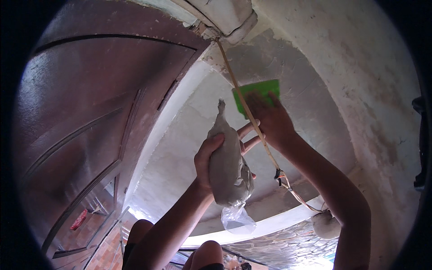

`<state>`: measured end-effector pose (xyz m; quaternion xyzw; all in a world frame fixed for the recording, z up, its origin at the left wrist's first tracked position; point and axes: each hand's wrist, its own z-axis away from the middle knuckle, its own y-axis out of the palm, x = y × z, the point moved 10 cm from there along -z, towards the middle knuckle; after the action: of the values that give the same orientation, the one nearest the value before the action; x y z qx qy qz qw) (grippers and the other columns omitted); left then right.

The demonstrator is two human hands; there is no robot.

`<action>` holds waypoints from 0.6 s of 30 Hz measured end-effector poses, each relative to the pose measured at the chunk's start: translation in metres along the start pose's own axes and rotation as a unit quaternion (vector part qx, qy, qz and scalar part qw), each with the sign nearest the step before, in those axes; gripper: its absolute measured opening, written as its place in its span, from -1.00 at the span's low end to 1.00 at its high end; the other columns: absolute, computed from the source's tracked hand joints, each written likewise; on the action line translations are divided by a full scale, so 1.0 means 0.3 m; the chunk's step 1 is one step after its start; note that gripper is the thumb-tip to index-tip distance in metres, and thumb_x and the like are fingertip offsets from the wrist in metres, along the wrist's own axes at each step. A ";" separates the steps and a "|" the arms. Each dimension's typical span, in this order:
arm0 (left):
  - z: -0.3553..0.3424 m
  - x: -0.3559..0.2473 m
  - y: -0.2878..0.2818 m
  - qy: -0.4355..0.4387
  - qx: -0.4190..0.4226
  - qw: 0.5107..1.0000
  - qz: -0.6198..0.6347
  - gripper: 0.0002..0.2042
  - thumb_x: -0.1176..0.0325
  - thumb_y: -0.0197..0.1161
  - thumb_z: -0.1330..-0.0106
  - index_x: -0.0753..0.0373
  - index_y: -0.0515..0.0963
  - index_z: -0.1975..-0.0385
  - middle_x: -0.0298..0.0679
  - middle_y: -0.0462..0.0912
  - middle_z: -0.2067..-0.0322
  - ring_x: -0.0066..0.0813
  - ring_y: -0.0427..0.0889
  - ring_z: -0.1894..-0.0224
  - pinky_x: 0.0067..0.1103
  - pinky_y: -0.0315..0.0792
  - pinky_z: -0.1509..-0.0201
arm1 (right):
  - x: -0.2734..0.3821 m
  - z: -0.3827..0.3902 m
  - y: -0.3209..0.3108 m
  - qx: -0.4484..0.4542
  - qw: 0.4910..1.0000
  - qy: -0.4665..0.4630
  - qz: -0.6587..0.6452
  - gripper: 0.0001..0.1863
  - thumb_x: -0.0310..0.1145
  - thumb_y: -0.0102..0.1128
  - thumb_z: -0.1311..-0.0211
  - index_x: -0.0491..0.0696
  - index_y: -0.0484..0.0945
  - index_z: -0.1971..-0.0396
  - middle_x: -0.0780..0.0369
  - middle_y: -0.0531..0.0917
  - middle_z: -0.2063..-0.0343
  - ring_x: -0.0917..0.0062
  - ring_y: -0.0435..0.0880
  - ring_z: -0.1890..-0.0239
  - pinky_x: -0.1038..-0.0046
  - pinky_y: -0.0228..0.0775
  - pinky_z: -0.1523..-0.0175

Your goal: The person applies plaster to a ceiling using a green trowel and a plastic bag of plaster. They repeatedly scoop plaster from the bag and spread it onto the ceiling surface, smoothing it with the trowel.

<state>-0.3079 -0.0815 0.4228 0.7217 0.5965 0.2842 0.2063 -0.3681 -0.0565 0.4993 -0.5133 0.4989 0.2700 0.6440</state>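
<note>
My left hand (204, 163) is wrapped round a clear plastic bag (226, 166) packed with grey paste. The bag's narrow upper tip points up and has paste on it, while its loose see-through end hangs below. Some fingers of this hand show past the bag's right side. Farther up, my right hand (276, 123) presses a flat green scraper (270, 85) to the grey plastered surface (288, 58). Its fingers lie over the scraper and are somewhat blurred. A thin tan stick-like length (229, 67) slants in front of the scraper and close by both hands.
A dark reddish-brown panelled door (90, 90) fills the left side. Loose wires (297, 195) with black tape hang off the tan length's lower end, near a rounded pale fixture (325, 225). On the right rises a stained pale wall (373, 90). My knee (209, 252) shows below.
</note>
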 end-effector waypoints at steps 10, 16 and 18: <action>0.032 -0.005 0.004 -0.012 -0.034 0.996 0.086 -0.52 0.03 0.07 -0.28 0.48 0.50 0.35 0.34 0.15 -0.25 0.25 -0.13 -0.44 -0.08 0.70 0.41 | -0.210 -0.238 -0.046 -0.104 0.980 0.104 0.131 -0.53 -0.44 0.03 -0.20 -0.12 0.41 -0.15 0.11 0.45 -0.22 0.23 0.43 -0.26 0.09 0.31 -0.26; 0.026 -0.002 -0.001 -0.002 0.007 1.000 -0.019 -0.52 0.02 0.06 -0.29 0.46 0.50 0.34 0.33 0.15 -0.25 0.23 -0.07 -0.43 -0.08 0.70 0.39 | -0.022 -0.196 0.121 -0.026 0.993 0.064 0.098 -0.41 -0.37 0.05 -0.21 -0.23 0.29 -0.26 -0.08 0.37 -0.22 -0.02 0.36 -0.25 -0.06 0.26 -0.27; 0.029 -0.004 -0.006 -0.004 -0.003 1.000 -0.009 -0.53 0.03 0.05 -0.29 0.46 0.50 0.33 0.33 0.17 -0.24 0.23 -0.04 -0.43 -0.07 0.70 0.39 | 0.026 -0.150 0.137 -0.003 0.992 0.044 0.117 -0.38 -0.33 0.08 -0.18 -0.22 0.30 -0.25 -0.06 0.35 -0.24 -0.01 0.34 -0.28 -0.05 0.22 -0.30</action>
<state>-0.3037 -0.0819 0.4148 0.7168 0.6015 0.2809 0.2131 -0.4172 -0.0863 0.4769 -0.4646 0.5824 0.3219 0.5843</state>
